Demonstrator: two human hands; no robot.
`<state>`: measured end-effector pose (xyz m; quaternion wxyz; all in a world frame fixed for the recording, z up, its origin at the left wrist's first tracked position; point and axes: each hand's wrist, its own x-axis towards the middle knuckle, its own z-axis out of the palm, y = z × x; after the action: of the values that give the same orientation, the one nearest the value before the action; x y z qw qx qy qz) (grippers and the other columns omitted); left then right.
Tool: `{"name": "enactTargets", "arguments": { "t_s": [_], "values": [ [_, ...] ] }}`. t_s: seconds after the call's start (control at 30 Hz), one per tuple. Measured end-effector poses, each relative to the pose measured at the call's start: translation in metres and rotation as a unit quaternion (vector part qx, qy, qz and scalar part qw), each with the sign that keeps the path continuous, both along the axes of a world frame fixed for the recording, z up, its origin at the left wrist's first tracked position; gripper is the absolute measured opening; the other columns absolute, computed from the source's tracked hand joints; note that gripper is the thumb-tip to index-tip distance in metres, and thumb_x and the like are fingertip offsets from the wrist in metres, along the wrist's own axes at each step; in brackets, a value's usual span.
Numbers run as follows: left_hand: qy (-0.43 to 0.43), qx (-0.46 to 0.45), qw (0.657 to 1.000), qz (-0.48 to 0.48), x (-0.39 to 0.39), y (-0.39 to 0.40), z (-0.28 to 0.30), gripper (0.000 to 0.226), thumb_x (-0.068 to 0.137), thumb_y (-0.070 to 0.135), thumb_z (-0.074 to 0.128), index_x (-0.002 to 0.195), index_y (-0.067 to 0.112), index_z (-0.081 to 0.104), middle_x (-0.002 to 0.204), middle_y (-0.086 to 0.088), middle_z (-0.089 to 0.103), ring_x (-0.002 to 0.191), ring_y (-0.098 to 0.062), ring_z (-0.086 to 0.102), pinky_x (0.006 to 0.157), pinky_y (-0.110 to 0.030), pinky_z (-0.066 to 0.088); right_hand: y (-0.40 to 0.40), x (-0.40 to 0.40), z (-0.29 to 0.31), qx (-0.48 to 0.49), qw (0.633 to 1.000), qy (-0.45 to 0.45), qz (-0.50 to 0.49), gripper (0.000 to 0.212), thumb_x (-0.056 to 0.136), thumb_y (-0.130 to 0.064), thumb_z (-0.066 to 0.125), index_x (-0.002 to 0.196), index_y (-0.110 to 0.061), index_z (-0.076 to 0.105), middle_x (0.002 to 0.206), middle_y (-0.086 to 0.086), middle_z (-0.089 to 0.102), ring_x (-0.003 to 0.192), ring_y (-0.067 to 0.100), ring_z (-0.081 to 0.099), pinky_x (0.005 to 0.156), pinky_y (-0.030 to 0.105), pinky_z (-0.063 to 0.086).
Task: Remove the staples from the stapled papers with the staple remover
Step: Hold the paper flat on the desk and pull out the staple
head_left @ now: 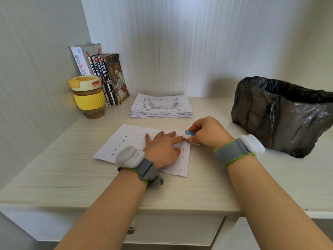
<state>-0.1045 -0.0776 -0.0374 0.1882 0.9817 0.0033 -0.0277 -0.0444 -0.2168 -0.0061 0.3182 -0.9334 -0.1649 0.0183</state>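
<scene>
While the bench (72,177) carries the stapled papers (126,139) at its centre, the left hand (162,150) presses them flat, fingers spread, and the right hand (207,132) at three o'clock pinches the staple remover (188,135) at the stapled edge.

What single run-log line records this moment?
left hand: flat on stapled papers | right hand: grip on staple remover at right edge | staples: several remain
</scene>
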Motion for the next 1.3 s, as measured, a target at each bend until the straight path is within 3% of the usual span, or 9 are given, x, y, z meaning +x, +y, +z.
{"name": "enactTargets", "arguments": {
  "t_s": [0.33, 0.57, 0.93, 1.1, 1.3],
  "values": [
    [-0.011, -0.022, 1.000, -0.002, -0.0015, -0.0010, 0.0030, 0.056, 0.094, 0.026, 0.042, 0.145, 0.028, 0.019, 0.156, 0.010, 0.013, 0.145, -0.018, 0.004, 0.115, -0.053, -0.008, 0.0010, -0.0001, -0.0008, 0.003, 1.000, 0.003, -0.012, 0.029, 0.070, -0.015, 0.074, 0.099, -0.015, 0.070, 0.100, 0.003, 0.068, 0.094, 0.021, 0.062, 0.090, 0.036, 0.051],
    [-0.009, -0.023, 1.000, 0.000, -0.0029, -0.0019, 0.0034, 0.057, 0.094, 0.027, 0.041, 0.146, 0.028, 0.018, 0.156, 0.010, 0.014, 0.145, -0.020, 0.005, 0.115, -0.055, -0.006, 0.0016, -0.0003, -0.0017, 0.000, 1.000, 0.002, -0.016, 0.029, 0.069, -0.014, 0.074, 0.097, -0.016, 0.070, 0.094, 0.002, 0.066, 0.094, 0.022, 0.062, 0.090, 0.036, 0.051],
    [-0.041, -0.083, 0.995, -0.029, -0.0055, -0.0027, 0.0053, 0.066, 0.092, 0.016, 0.045, 0.143, 0.040, 0.013, 0.155, 0.012, 0.015, 0.143, -0.012, 0.013, 0.113, -0.054, -0.007, 0.0012, -0.0021, 0.0000, -0.001, 1.000, -0.003, -0.010, 0.027, 0.068, -0.013, 0.072, 0.095, -0.016, 0.070, 0.086, 0.001, 0.063, 0.091, 0.023, 0.063, 0.086, 0.036, 0.053],
    [-0.035, -0.075, 0.996, -0.027, -0.0041, -0.0026, 0.0043, 0.063, 0.092, 0.016, 0.043, 0.143, 0.041, 0.015, 0.154, 0.013, 0.017, 0.143, -0.012, 0.015, 0.113, -0.053, -0.008, 0.0007, -0.0015, -0.0005, -0.003, 1.000, -0.003, -0.006, 0.028, 0.070, -0.014, 0.072, 0.098, -0.015, 0.070, 0.093, 0.003, 0.066, 0.091, 0.022, 0.062, 0.087, 0.036, 0.053],
    [-0.044, -0.072, 0.996, -0.013, -0.0031, -0.0032, 0.0035, 0.063, 0.090, 0.018, 0.044, 0.142, 0.042, 0.017, 0.154, 0.009, 0.020, 0.142, -0.013, 0.019, 0.113, -0.054, -0.005, -0.0013, -0.0014, -0.0011, 0.024, 1.000, -0.001, 0.008, 0.027, 0.070, -0.012, 0.073, 0.097, -0.011, 0.071, 0.085, 0.003, 0.064, 0.078, 0.016, 0.057, 0.072, 0.025, 0.047]
  ]
}}
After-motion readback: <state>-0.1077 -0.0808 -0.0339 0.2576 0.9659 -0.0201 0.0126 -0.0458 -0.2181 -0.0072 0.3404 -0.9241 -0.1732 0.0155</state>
